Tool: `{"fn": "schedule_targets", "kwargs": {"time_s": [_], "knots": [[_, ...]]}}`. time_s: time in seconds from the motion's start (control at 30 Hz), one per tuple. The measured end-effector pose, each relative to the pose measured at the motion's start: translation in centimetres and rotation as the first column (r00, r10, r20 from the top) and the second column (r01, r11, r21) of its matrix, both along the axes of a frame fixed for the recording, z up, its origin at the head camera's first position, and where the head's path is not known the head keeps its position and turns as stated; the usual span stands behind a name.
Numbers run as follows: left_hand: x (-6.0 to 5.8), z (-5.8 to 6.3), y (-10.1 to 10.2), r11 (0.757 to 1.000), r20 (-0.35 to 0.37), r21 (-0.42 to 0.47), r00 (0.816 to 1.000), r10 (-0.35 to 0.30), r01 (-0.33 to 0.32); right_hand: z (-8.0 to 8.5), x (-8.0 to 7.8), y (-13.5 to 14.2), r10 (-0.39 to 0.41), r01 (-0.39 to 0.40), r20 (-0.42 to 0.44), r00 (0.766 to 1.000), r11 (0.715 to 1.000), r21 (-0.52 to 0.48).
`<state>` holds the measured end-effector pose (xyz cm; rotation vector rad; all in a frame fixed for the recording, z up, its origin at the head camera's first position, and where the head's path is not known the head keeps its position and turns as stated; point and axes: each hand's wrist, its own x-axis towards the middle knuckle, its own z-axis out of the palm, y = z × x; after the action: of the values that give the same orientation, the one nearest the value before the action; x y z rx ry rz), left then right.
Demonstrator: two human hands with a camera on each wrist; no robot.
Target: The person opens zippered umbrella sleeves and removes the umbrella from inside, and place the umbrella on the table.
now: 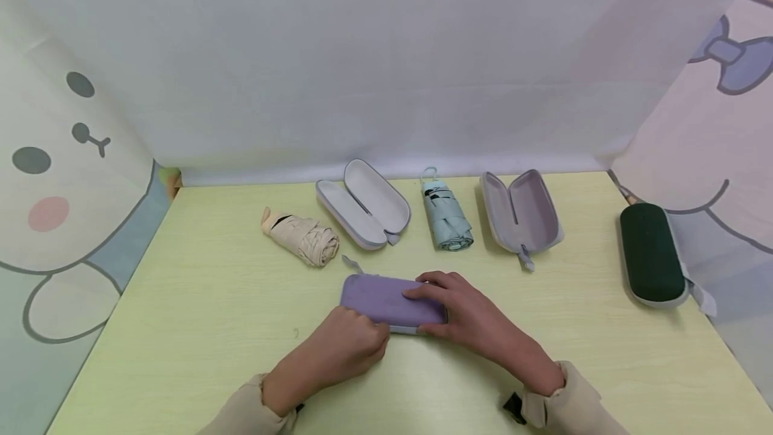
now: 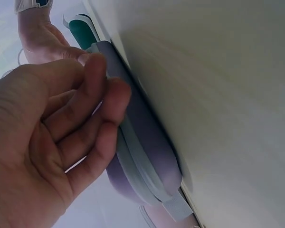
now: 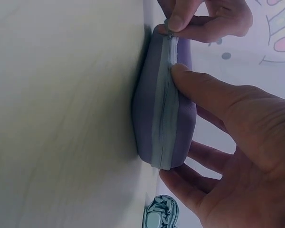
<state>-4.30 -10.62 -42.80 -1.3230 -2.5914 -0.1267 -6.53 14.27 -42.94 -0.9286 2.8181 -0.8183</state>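
Because its rounded shell holds its shape between the hands, the purple zippered case [image 1: 380, 295] looks stiff-walled, perhaps with slight give under a hard press, and probably light; whether contents add weight cannot be told. It lies on the worktop [image 1: 211, 301] in front of the person, with the pale blue-green folded umbrella [image 1: 448, 219] beyond it. The right hand [image 1: 468, 311] grips its right end, thumb on the near side, the other fingers spread over the top and toward the far edge. The left hand [image 1: 350, 342] has thumb and index finger clamped together on the small zipper pull [image 3: 169, 34], on the near side toward the left. The matte cover should grip fairly well, though so light a body may skid if tugged. A broad hold on the end, with the thumb off the zip tape [image 3: 156, 118], seems best; the pull calls for a tight pinch. Little about it seems fragile.
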Motion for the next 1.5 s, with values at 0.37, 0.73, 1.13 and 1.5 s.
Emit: {"fn": "schedule_targets", "kwargs": {"time_s": [0.37, 0.73, 1.13, 1.5], "knots": [[-0.7, -0.3, 0.1, 1.000, -0.040, -0.009, 0.999, 0.006, -0.007, 0.0, 0.2, -0.1, -0.024, 0.024, -0.018, 1.000, 1.000, 0.012], [-1.5, -0.3, -0.4, 1.000, 0.003, -0.011, 1.000, 0.021, -0.021, 0.7, 1.9, 0.2, -0.031, 0.038, -0.049, 0.998, 0.987, 0.158], [-2.7, -0.1, -0.7, 0.998, 0.001, -0.046, 0.999, 0.039, -0.039, 1.9, 4.4, -0.3, -0.013, 0.043, -0.117, 0.993, 0.964, 0.263], [-4.4, 0.2, -0.2, 0.996, 0.015, -0.081, 0.999, 0.039, -0.038, 2.3, 5.7, -0.6, 0.070, -0.076, 0.044, 0.997, 0.986, 0.149]]}}
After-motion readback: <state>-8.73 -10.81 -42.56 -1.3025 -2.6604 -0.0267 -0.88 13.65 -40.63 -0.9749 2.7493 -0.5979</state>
